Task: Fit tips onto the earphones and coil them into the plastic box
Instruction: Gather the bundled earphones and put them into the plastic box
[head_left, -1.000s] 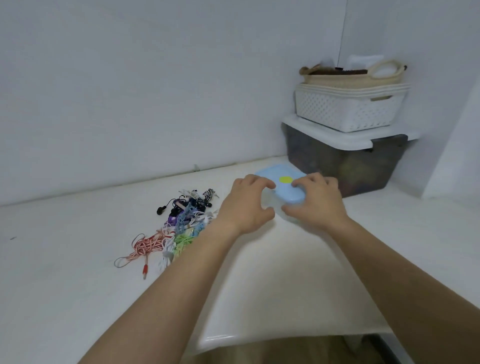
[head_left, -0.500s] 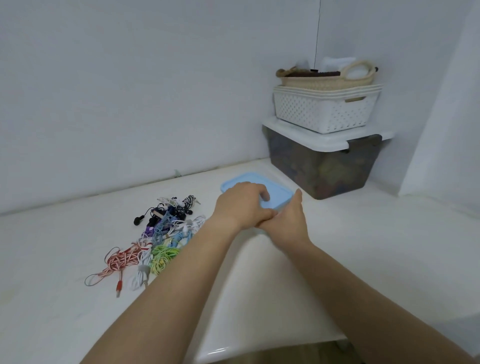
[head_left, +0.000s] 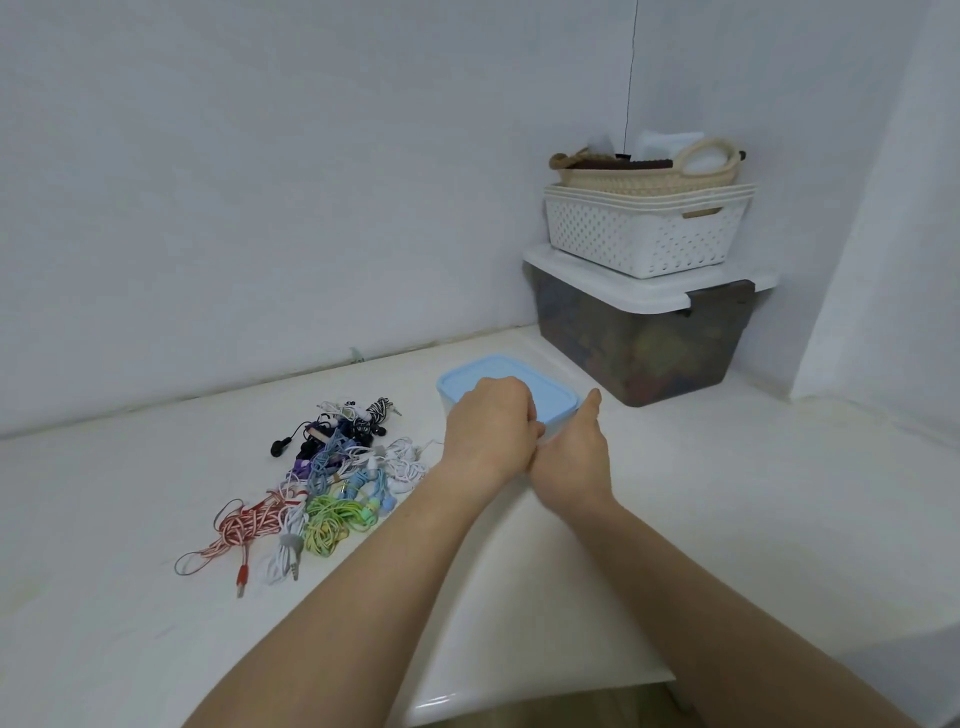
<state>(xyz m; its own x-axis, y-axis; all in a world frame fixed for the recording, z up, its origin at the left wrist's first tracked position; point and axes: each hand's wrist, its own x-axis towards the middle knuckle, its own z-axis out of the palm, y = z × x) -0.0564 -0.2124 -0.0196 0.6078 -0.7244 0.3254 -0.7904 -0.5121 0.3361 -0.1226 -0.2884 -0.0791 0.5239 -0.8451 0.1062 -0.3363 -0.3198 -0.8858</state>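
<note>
A plastic box with a light blue lid (head_left: 550, 391) stands on the white table, at the middle of the view. My left hand (head_left: 491, 426) lies on the lid's near edge with its fingers curled over it. My right hand (head_left: 571, 457) grips the box's near right corner from the side, thumb up along the wall. A pile of tangled earphones (head_left: 332, 478) in black, purple, blue, white, green and red-striped colours lies to the left of the box. The hands hide the box's front wall.
A dark storage bin with a white lid (head_left: 644, 332) stands in the back right corner. On it sit white perforated baskets (head_left: 644, 234) and a woven basket (head_left: 644, 174). The table's front edge (head_left: 519, 696) runs close below my arms.
My right hand has slid off the lid's top to the box's near right corner. My left hand has moved onto the lid's near edge. The yellow spot on the lid is now hidden.
</note>
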